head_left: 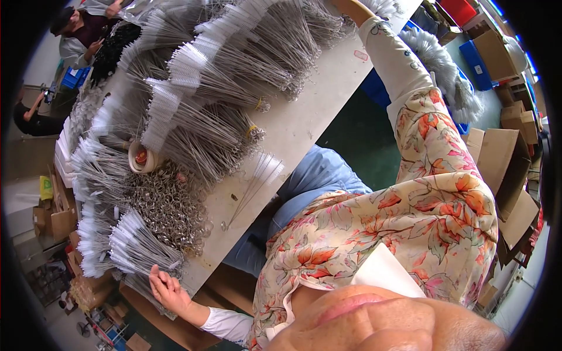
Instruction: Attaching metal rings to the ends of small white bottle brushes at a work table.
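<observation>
My left hand is at the table's near left corner, beside a bundle of thin wire cleaning brushes with white bristle heads. Its fingers look apart, and nothing shows in them. My right arm stretches to the far end of the table, where only part of my right hand shows at the picture's upper edge; its fingers are out of sight. Long rows of the same brushes lie heaped over the table. A few loose brushes rest on the white tabletop near my lap.
A pile of small metal rings lies next to a round white container. Blue crates with more brushes stand beyond my right arm, near cardboard boxes. Another person is across the table, and one more farther left.
</observation>
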The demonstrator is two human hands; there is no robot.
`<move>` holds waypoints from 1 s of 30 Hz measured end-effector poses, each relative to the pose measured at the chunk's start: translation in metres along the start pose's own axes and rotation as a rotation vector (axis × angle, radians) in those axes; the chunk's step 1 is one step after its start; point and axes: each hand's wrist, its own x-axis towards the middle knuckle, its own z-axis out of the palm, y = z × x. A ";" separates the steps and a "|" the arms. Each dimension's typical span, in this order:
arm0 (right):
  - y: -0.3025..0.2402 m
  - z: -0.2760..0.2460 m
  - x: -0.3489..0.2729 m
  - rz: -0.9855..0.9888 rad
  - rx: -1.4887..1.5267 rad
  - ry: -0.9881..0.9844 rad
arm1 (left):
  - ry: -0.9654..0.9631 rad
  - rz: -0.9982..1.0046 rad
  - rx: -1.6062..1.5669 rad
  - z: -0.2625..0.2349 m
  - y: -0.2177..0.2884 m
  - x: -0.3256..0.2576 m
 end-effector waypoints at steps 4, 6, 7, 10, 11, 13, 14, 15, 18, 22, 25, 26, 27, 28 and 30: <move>0.004 0.005 0.001 -0.015 -0.110 -0.104 | -0.061 -0.020 -0.011 0.004 -0.001 -0.006; 0.027 -0.005 0.023 -0.154 -0.186 0.173 | -0.031 0.007 -0.037 0.014 -0.007 -0.003; -0.047 -0.001 -0.013 -0.150 -0.303 0.399 | 0.041 0.038 -0.043 0.014 -0.009 -0.007; -0.078 -0.012 0.012 -0.684 -0.270 0.733 | 0.093 0.105 -0.063 0.019 -0.012 -0.008; -0.105 -0.009 -0.004 -0.688 -0.256 0.716 | 0.089 0.132 -0.032 0.027 -0.007 -0.011; -0.166 0.005 -0.064 -0.351 0.470 0.086 | 0.010 0.135 0.000 0.067 -0.009 -0.016; -0.192 0.016 -0.103 -0.383 0.542 -0.102 | -0.069 0.166 0.022 0.091 -0.004 -0.023; -0.208 0.034 -0.135 -0.411 0.620 -0.296 | -0.167 0.216 -0.008 0.116 -0.002 -0.029; -0.199 0.102 -0.219 -0.266 1.249 -0.895 | -0.285 0.386 0.170 0.181 -0.009 -0.036; -0.253 0.119 -0.324 0.026 0.881 -1.046 | -0.302 0.841 0.375 0.213 -0.032 -0.014; -0.253 0.116 -0.329 -0.160 1.045 -0.966 | -0.225 1.090 0.503 0.193 -0.029 -0.005; -0.246 0.111 -0.326 -0.146 0.902 -0.885 | -0.189 1.034 0.280 0.193 -0.031 -0.010; -0.242 0.110 -0.325 -0.133 0.775 -0.823 | -0.130 0.973 0.079 0.186 -0.030 -0.017; -0.232 0.120 -0.322 -0.182 0.663 -0.796 | -0.105 1.138 0.153 0.182 -0.026 -0.016; -0.226 0.128 -0.343 0.159 0.936 -0.961 | -0.205 1.045 0.163 0.183 -0.036 -0.032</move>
